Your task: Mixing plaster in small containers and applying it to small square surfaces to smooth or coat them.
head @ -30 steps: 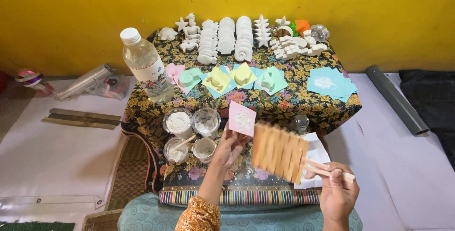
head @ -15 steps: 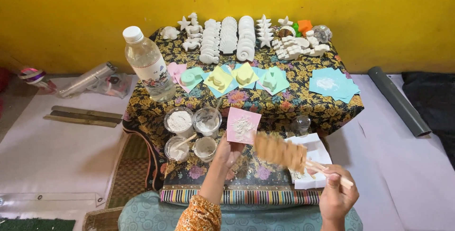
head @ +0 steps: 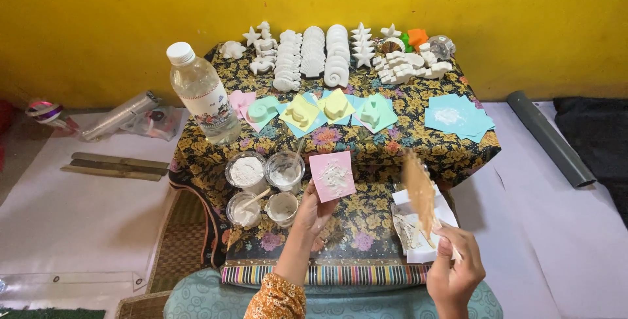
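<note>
Fingers (head: 314, 196) of the left hand (head: 315, 211) pinch the lower edge of a pink square sheet (head: 332, 176), which I note carries a patch of white powder or plaster at its centre. It is held just above the floral-cloth tabletop (head: 366, 227), near the front edge, right of four small cups (head: 265, 188) of white powder and paste. The right hand (head: 454, 276) is closed around the handle end of a wooden fan of joined sticks (head: 419, 193), over a white paper tray (head: 418, 230) at the front right of the tabletop.

Change observed: a second ago the fan faced me broadside, lower and closer to the sheet; it is now edge-on, blurred and raised. The sheet has tipped to face upward, showing its white patch. I judge this a fanning stroke in progress, meant to dry the white patch.

Towards the rear edge I record rows of white cast shapes (head: 314, 57), coloured sheets bearing moulds (head: 320, 109), a clear water bottle (head: 201, 93) at rear left, and a blue sheet stack (head: 458, 116) at right.
</note>
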